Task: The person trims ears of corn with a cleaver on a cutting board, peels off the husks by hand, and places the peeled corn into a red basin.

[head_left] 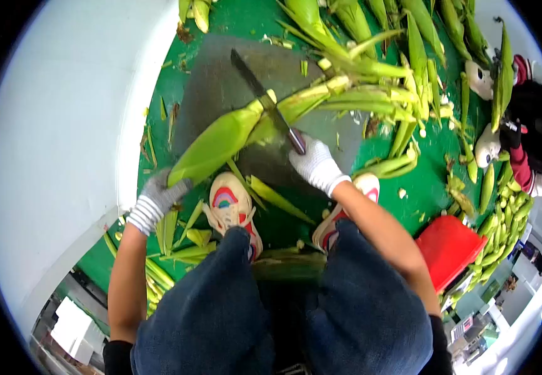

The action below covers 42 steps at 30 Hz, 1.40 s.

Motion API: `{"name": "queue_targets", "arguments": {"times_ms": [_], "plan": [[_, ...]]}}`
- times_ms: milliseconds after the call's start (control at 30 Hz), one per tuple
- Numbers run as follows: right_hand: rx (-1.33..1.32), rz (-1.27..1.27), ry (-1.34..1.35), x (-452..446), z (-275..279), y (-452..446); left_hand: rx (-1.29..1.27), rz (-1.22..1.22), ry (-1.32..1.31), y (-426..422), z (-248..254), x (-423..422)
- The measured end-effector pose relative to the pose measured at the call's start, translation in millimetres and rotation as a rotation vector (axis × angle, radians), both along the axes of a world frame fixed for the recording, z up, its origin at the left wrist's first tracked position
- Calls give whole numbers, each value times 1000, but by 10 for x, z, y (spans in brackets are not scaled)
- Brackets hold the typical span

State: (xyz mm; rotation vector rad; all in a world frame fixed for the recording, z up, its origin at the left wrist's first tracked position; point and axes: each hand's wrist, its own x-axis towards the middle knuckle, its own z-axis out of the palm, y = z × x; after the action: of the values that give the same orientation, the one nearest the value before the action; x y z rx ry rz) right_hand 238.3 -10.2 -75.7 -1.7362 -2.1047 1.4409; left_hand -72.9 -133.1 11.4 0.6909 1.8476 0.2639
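My left hand (161, 197), in a grey and white knit glove, is closed around the tip end of a green ear of corn (217, 140) still in its husk. My right hand (313, 161), gloved the same way, grips the dark handle of a knife (259, 92). The blade crosses over the stalk end of the ear and points up and away to the left. Another husked ear (296, 106) with a stalk lies just under and beyond the blade. Beneath both is a dark grey board (211, 75) on the floor.
Unhusked corn (352, 28) is heaped at the far right on the green floor (430, 200). Loose husk leaves (280, 197) lie around my shoes (228, 199). A red container (449, 247) stands right, beside a pile of ears (502, 231). Another person (524, 137) sits at right. A white wall (64, 112) rises on the left.
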Motion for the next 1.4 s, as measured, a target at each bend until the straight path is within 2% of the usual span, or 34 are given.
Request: {"name": "queue_targets", "arguments": {"times_ms": [67,100,133,200,233,267,300,333,367,400,433,467,500,533,567,600,633,667,700,767,800,833,867,967,1000,1100,1133,1200,1233,1267,1367,1400], "plan": [[-1,6,6,24,42,71,12,26,-24,24,-89,-12],[-163,-31,-24,29,40,94,-30,41,-91,-13,-60,-40],[-171,-38,-47,31,221,40,-46,198,-240,-82,-104,-108],[-42,-56,-105,88,227,109,5,275,-372,-177,-299,-287],[-72,-137,-81,143,304,133,13,315,-436,-230,-334,-378],[5,-225,-6,279,108,107,56,70,-307,-90,-181,-507],[85,-309,71,419,-86,96,36,6,-290,168,98,-476],[61,-330,45,466,36,143,35,-236,-187,410,185,-581],[36,-346,21,498,193,185,214,-631,62,599,66,-788],[42,-346,18,553,239,192,25,-1273,669,1392,635,-303],[107,-259,-130,571,259,182,230,-1355,771,1560,558,-222],[130,-255,-123,542,319,158,491,-1437,993,1694,184,-237],[152,-250,-120,535,387,116,408,-1393,1139,1801,161,134],[98,-277,-71,563,380,74,222,-1233,1199,1915,157,497],[47,-308,-20,593,363,37,214,-1019,1102,1873,253,710],[66,-295,-81,608,409,-7,271,-762,1012,1743,115,782],[42,-246,-193,592,533,-11,292,-594,984,1558,-120,749],[32,-219,-198,601,543,-17,270,-388,846,1396,-403,653],[13,-186,-207,613,546,-48,95,-183,744,1281,-561,677],[-27,-170,-115,530,591,-55,83,-170,597,1235,-515,666],[-29,-162,-69,469,596,-18,46,-315,614,1232,-468,684],[162,-146,112,405,554,-15,15,-463,629,1290,-341,737],[164,-100,56,334,618,49,-13,-621,642,1352,-239,780],[158,-35,-41,186,645,154,-32,-838,676,1289,-64,845],[78,2,-96,164,584,203,-59,-886,693,1293,-43,837],[81,40,-78,184,129,187,-21,-963,757,1255,-43,814],[72,54,-92,179,225,218,-3,-953,794,1259,-23,820],[142,-56,135,182,247,234,-47,-941,772,1315,-2,807],[202,-93,173,109,547,247,-79,-947,746,1298,10,821],[262,-129,209,37,845,259,18,-957,783,1228,-84,771],[242,-109,181,-120,496,271,62,-946,783,1189,-112,765],[70,70,-128,-114,203,339,-12,-923,759,1243,-39,805]]}}
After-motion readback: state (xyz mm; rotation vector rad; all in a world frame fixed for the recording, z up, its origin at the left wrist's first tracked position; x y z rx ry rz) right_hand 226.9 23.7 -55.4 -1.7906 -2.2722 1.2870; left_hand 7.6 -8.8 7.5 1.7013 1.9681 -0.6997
